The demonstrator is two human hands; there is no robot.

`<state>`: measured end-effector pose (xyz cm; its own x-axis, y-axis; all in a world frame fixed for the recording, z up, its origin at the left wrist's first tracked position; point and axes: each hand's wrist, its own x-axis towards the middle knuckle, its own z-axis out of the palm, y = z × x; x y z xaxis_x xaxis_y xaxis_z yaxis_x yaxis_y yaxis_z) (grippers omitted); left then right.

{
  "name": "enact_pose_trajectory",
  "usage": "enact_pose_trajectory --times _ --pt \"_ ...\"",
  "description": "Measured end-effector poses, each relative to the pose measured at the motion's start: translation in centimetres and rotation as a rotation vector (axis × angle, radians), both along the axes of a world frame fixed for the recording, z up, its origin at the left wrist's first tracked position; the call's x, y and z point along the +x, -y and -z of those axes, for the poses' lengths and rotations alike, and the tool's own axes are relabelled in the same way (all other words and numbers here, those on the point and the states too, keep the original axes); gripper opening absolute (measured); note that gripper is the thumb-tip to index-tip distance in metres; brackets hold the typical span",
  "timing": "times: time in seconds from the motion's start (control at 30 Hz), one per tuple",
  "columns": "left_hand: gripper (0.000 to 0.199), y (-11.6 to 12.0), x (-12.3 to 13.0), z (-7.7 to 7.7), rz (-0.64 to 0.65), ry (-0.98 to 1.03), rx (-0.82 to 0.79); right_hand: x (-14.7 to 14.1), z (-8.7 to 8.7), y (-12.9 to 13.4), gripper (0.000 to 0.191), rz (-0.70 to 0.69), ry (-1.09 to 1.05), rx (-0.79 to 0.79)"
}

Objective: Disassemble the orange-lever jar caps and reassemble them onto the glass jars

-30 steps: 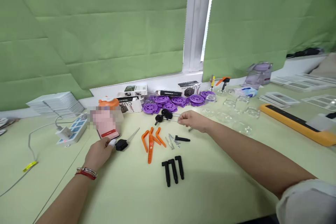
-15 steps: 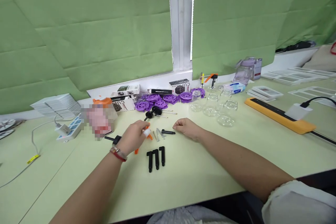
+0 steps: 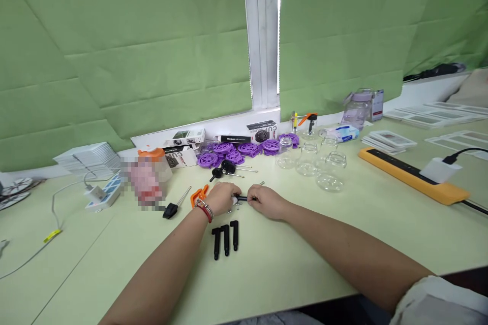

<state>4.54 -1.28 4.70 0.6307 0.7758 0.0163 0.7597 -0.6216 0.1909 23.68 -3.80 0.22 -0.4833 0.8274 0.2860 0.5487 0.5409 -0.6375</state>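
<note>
A small black L-shaped part (image 3: 241, 198) lies between my hands, close to the table. My right hand (image 3: 268, 202) has its fingertips pinched on its right end. My left hand (image 3: 222, 199) is closed at the other end, with a small white piece (image 3: 234, 201) at its fingertips, partly hidden. Screws seen earlier are now mostly covered by the left hand; tiny metal bits (image 3: 238, 205) show below it. In front of the hands stand three similar black parts (image 3: 226, 240) in a row. Orange pieces (image 3: 199, 195) lie beside my left wrist.
A black piece with a metal rod (image 3: 172, 210) lies left. Behind are black-headed rods (image 3: 228, 166), purple discs (image 3: 248, 149), boxes (image 3: 179, 158) and glass jars (image 3: 330, 182). A spring (image 3: 261, 183) lies behind my right hand. An orange power strip (image 3: 404, 170) sits right.
My left hand has moved right with the white piece, reaching the black part and uncovering the orange pieces and the rod at left. My right hand has closed on the black part's right end.
</note>
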Motion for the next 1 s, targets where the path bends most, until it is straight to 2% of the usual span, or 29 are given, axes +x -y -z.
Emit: enact_pose_trajectory --times 0.13,0.3,0.47,0.63,0.83,0.93,1.0 --pt "0.042 -0.5 0.1 0.9 -0.028 0.09 -0.005 0.0 0.2 -0.1 0.013 0.011 0.023 0.015" --pt "0.034 -0.9 0.0 2.0 -0.129 0.315 -0.143 -0.1 0.3 -0.2 0.012 0.022 0.009 0.019" --pt "0.032 -0.7 0.2 2.0 -0.068 0.484 -0.156 -0.2 0.2 -0.2 0.01 0.03 -0.073 -0.001" --pt "0.027 -0.2 0.6 1.7 -0.034 0.588 -0.157 0.1 -0.2 -0.3 0.006 0.047 -0.235 -0.215" --pt "0.016 0.2 0.9 2.1 -0.023 0.651 -0.141 0.4 0.1 -0.5 0.009 -0.058 -0.481 -0.456" --pt "0.013 0.8 1.0 1.8 -0.034 0.683 -0.217 0.4 -0.4 -0.3 0.017 -0.085 -0.548 -0.562" --pt "0.012 1.3 1.1 1.3 -0.055 0.703 -0.312 0.5 -1.0 -0.1 0.021 -0.051 -0.576 -0.587"
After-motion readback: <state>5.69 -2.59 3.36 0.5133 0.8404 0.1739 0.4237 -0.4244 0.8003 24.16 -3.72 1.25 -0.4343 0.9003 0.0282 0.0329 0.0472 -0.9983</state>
